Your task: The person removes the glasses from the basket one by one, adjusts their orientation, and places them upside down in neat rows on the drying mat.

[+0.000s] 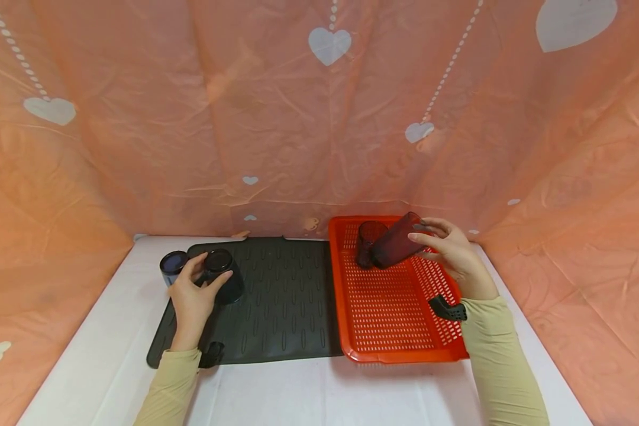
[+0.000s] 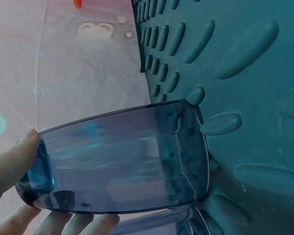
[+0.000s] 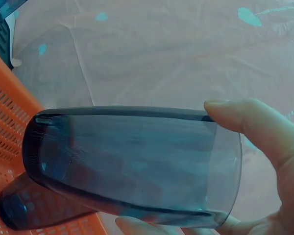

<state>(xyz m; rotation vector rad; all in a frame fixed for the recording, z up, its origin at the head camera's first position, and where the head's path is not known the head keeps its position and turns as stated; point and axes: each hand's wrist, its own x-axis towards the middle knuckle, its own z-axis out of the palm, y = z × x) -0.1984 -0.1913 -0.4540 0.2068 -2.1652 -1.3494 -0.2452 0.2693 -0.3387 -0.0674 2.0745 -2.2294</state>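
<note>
My left hand (image 1: 194,299) grips a dark blue tumbler (image 1: 230,289) by its base end, thumb on one side and fingers on the other. The tumbler is upside down, its rim at the black ridged mat (image 1: 282,296); whether it rests fully there I cannot tell. A second blue tumbler (image 1: 173,264) stands close beside it on the left. My right hand (image 1: 455,254) holds a dark purple tumbler (image 3: 132,161) near its rim, thumb and fingers on opposite sides. It is tilted over the orange basket (image 1: 346,307), base toward the lower left. Another purple tumbler (image 1: 366,234) is in the basket behind it.
Black mat and orange perforated basket sit side by side on a white-covered table (image 1: 277,390). A pinkish-orange sheet (image 1: 277,118) with pale hearts hangs behind and along both sides.
</note>
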